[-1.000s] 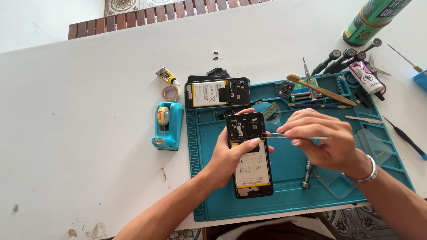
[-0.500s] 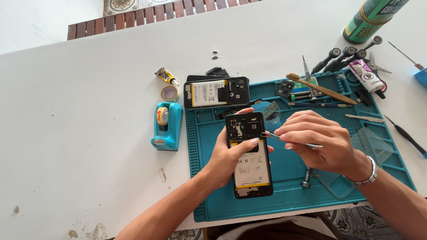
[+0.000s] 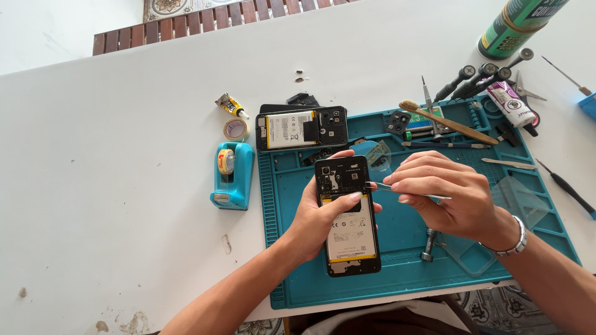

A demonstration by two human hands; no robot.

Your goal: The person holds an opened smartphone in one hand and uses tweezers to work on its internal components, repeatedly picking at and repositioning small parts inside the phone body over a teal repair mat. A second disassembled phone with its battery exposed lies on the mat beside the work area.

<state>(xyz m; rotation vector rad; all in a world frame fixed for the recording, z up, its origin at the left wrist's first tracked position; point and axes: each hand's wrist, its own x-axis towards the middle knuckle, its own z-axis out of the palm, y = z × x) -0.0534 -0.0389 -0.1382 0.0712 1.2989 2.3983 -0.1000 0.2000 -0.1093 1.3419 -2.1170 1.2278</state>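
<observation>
My left hand (image 3: pixel 320 220) grips an opened black phone (image 3: pixel 347 214) with its back cover off, the white battery and circuit board showing. It holds the phone over the teal repair mat (image 3: pixel 410 260). My right hand (image 3: pixel 450 195) pinches thin metal tweezers (image 3: pixel 397 189), whose tips point left and touch the phone's upper right edge near the board. A silver bracelet sits on my right wrist.
A second opened phone (image 3: pixel 302 128) lies at the mat's top left. A teal tape dispenser (image 3: pixel 231 172), a tape roll and a glue tube lie left of the mat. Screwdrivers (image 3: pixel 475 77), a wooden brush (image 3: pixel 447 122), a green can (image 3: pixel 518 25) and a small metal tool (image 3: pixel 428 243) sit to the right.
My right hand has shifted slightly left and up with the tweezers, bringing their tips closer to the phone's board. My left hand keeps the phone still.
</observation>
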